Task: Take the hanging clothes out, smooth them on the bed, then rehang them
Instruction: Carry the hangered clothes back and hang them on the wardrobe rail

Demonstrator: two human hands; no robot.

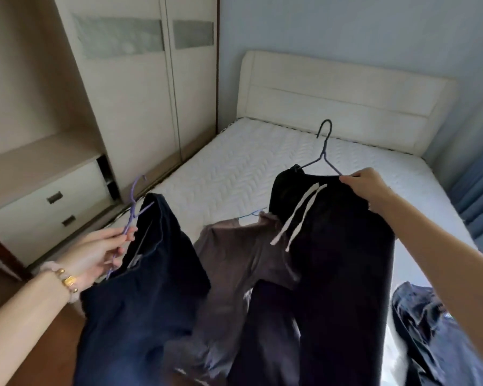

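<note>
Black pants [343, 246] on dark hanger [324, 151], held up over the bed [234, 162]. Right grip [365, 188] is pinched on the hanger's right end at the waistband. Long axis runs from the headboard side back toward the person, legs trailing low. Left grip [95, 257] pinches a purple hanger [134, 210] carrying a navy garment [151, 274], beside the bed's left edge. A brown garment [234, 260] lies on the bed between them. The right grip looks nearer to bare mattress for laying down.

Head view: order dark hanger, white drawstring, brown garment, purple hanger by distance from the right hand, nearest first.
1. dark hanger: held by the right hand.
2. white drawstring: just left of it.
3. brown garment: centre, on the bed.
4. purple hanger: far left, in the left hand.
</note>
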